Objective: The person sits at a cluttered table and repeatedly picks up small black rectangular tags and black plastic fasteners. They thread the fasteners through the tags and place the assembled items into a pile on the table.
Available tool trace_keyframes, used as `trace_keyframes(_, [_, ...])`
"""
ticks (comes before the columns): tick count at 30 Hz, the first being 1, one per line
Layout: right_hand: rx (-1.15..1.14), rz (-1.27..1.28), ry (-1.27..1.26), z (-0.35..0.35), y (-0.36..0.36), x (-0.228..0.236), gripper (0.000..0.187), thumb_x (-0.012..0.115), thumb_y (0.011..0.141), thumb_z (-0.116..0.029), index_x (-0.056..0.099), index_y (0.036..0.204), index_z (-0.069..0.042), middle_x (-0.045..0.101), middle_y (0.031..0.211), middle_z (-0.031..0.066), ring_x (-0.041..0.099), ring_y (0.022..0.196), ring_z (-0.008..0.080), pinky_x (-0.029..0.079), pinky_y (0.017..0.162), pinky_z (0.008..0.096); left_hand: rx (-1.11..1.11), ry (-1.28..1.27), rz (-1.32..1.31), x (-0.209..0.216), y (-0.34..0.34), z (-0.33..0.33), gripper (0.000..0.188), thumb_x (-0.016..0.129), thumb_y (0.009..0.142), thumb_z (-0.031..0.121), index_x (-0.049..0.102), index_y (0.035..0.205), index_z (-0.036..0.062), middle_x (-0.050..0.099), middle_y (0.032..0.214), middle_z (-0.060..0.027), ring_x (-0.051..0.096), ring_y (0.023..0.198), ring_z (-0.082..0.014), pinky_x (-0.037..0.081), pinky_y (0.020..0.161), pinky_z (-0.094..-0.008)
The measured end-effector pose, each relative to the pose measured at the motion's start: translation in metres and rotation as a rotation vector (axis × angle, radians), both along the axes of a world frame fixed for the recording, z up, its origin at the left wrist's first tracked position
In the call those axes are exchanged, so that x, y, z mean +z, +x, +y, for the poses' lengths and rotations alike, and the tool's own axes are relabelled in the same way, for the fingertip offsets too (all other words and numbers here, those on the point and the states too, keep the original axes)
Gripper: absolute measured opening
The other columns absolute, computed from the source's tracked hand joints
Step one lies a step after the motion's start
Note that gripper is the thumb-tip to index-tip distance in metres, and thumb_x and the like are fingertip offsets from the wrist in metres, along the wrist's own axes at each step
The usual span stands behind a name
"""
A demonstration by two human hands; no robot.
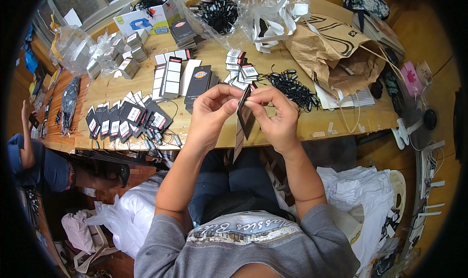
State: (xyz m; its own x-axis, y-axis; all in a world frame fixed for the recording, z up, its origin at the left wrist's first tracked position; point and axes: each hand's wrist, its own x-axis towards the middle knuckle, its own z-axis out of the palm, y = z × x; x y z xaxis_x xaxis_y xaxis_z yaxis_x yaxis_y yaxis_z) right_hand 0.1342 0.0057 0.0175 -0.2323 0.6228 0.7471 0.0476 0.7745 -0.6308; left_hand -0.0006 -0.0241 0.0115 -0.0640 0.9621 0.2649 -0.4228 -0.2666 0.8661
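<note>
Over the table's near edge, my left hand (213,115) and my right hand (277,118) meet at the top of some hang tags (240,136). Fingers and thumbs of both hands pinch them there. The tags hang down edge-on, one dark and one paler, so their faces barely show. Just beyond my left hand lies a stack of black tags (199,78). Behind my right hand is a pile of black tag strings (295,89). Small white barcode tags (235,61) lie fanned out beyond my fingers. To the left, finished-looking black tags with barcode labels (127,116) overlap, their strings toward me.
Stacks of white label cards (171,78) and wrapped bundles (80,51) stand farther left. A plastic bag of black strings (214,15) and a brown paper bag (341,54) sit at the back. Another person's arm (25,136) shows at far left. White cloth (358,200) lies at lower right.
</note>
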Motion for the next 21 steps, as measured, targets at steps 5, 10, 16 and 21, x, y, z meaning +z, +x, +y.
trace_keyframes(5, [0.060, -0.060, -0.165, 0.005, 0.007, -0.004, 0.010, 0.061, 0.068, -0.002, 0.054, 0.074, 0.001, 0.055, 0.070, 0.0065, 0.053, 0.064, 0.0134, 0.041, 0.059, 0.0234, 0.109, 0.156, 0.134, -0.001, 0.004, 0.001, 0.008, 0.057, 0.074, 0.002, 0.050, 0.078, -0.0001, 0.052, 0.081, -0.0043, 0.048, 0.074, -0.0081, 0.038, 0.069, -0.0203])
trace_keyframes(10, [0.224, -0.143, -0.558, 0.010, 0.028, -0.008, 0.009, 0.057, 0.073, -0.002, 0.056, 0.082, 0.002, 0.056, 0.074, 0.0035, 0.051, 0.067, 0.0080, 0.041, 0.062, 0.0193, 0.291, 0.213, 0.183, 0.009, -0.013, 0.000, 0.002, 0.050, 0.076, -0.002, 0.048, 0.077, -0.0011, 0.053, 0.085, -0.0065, 0.047, 0.076, -0.0082, 0.038, 0.069, -0.0201])
trace_keyframes(16, [0.432, 0.139, -0.762, 0.013, 0.039, -0.016, 0.011, 0.058, 0.072, -0.003, 0.055, 0.081, 0.003, 0.056, 0.077, 0.0083, 0.054, 0.061, 0.0111, 0.043, 0.056, 0.0202, 0.311, 0.169, 0.258, 0.014, -0.023, -0.005, 0.004, 0.051, 0.076, -0.001, 0.047, 0.077, -0.0015, 0.056, 0.081, -0.0095, 0.051, 0.070, -0.0093, 0.041, 0.066, -0.0194])
trace_keyframes(21, [0.533, 0.283, -0.816, 0.014, 0.047, -0.018, 0.015, 0.060, 0.071, -0.003, 0.055, 0.083, 0.003, 0.056, 0.081, 0.0107, 0.055, 0.062, 0.0135, 0.044, 0.055, 0.0204, 0.240, 0.183, 0.219, 0.015, -0.026, -0.005, 0.009, 0.052, 0.078, 0.007, 0.046, 0.079, 0.0004, 0.055, 0.072, -0.0115, 0.052, 0.066, -0.0148, 0.042, 0.063, -0.0237])
